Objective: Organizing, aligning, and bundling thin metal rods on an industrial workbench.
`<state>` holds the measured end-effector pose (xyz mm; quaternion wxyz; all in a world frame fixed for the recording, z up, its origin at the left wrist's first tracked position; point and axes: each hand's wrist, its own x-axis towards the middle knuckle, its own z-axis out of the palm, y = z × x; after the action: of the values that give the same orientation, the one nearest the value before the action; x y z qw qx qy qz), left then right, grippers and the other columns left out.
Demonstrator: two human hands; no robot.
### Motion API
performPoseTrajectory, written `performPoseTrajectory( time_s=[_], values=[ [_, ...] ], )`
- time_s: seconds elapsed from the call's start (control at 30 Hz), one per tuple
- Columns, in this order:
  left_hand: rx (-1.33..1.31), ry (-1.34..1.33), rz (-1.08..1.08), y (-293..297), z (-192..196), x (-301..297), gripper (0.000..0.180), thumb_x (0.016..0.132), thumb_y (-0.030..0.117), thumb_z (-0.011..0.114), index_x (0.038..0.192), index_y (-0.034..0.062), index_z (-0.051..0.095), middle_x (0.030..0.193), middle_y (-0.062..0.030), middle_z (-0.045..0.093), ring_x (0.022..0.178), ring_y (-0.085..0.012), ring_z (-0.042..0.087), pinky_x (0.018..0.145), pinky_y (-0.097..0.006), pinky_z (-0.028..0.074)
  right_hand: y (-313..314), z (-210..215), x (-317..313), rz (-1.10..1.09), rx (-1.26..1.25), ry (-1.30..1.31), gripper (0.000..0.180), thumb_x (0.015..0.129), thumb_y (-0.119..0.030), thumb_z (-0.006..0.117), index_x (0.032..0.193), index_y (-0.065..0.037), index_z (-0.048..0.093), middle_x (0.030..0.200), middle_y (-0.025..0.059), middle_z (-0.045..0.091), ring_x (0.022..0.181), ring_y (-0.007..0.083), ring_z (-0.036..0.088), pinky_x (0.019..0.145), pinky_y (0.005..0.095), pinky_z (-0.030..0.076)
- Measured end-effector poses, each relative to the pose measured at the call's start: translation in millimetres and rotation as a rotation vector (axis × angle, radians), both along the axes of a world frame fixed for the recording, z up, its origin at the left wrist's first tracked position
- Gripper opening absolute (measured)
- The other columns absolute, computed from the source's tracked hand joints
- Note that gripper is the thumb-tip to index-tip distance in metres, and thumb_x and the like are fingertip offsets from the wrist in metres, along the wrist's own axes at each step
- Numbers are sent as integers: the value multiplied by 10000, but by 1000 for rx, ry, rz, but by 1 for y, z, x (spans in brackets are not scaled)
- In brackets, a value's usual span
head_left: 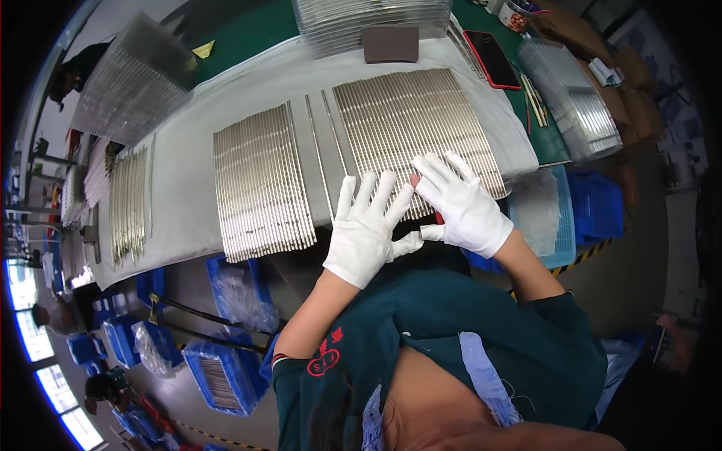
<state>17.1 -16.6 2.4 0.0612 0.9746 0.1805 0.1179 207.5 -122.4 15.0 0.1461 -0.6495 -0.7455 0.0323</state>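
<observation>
Both my hands wear white gloves. My left hand lies palm down at the table's near edge, fingers stretched out and apart, beside the lower ends of two single metal rods. My right hand is spread over the near end of the right-hand row of thin silvery rods, with a bare fingertip showing. The thumbs meet or nearly meet. Neither hand visibly grips anything. Another row of rods lies left of the single ones, all on a white cloth.
Stacks of clear plastic trays stand at the far left, with another stack at the back beside a dark block. A red-edged phone lies back right. Blue bins sit below on the floor; a light blue basket is at right.
</observation>
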Motion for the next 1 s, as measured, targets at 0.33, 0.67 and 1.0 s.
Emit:
performPoseTrajectory(
  time_s=[0.33,0.67,1.0],
  values=[
    [102,77,279,7,-6,-65,765,821,621,682,1414,147,583,1428,-186,516,1323,-394,464,1162,-602,274,8,-4,-8,67,-64,-4,795,741,-432,833,1369,-27,562,1513,192,486,1440,334,428,1233,479,260],
    [117,45,357,12,-21,-81,839,844,600,692,1467,71,502,1472,-213,489,1363,-420,433,1172,-568,286,26,-5,3,129,109,13,862,888,-706,497,1357,17,542,1507,252,470,1434,398,420,1214,525,248],
    [148,7,342,14,-20,-77,837,831,617,690,1429,55,525,1410,-196,523,1306,-407,459,1145,-579,312,9,-22,63,-141,61,-148,514,962,-331,589,1379,-32,565,1529,204,476,1451,372,401,1227,499,243]
  ],
)
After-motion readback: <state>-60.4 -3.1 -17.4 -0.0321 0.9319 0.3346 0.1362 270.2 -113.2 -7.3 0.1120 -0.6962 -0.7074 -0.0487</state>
